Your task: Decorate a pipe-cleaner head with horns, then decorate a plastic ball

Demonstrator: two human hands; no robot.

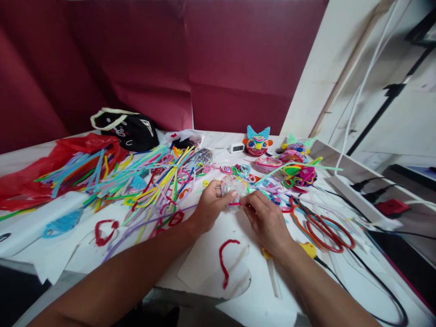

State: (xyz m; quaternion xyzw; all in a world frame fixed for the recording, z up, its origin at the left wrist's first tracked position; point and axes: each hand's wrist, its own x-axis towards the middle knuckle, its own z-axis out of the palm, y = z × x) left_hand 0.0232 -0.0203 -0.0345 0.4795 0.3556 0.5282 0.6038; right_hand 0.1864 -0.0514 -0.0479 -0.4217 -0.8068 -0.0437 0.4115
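My left hand [216, 202] is closed round a whitish, see-through ball [233, 185] with coloured specks, the thumb pressed on its near side. A short pink-red strip [235, 204] runs along the ball's lower front. At that strip's right end, my right hand [264, 215] is pinched shut; what lies between its fingertips is too small to make out. Below both hands, a bent red pipe cleaner [223, 263] rests on white paper [200, 268]. Under my right forearm sits a yellow glue gun [308, 249], partly hidden, with a translucent glue stick [273, 278] nearby.
Loose pipe cleaners [160, 177] spread over the left side, beside a red plastic bag [20, 181] and a black bag [131, 134]. Scissors [330, 234] with orange-red handles lie right. Behind stand a decorated face ball [258, 141] and a small digital clock [236, 147]. Cables cross the right edge.
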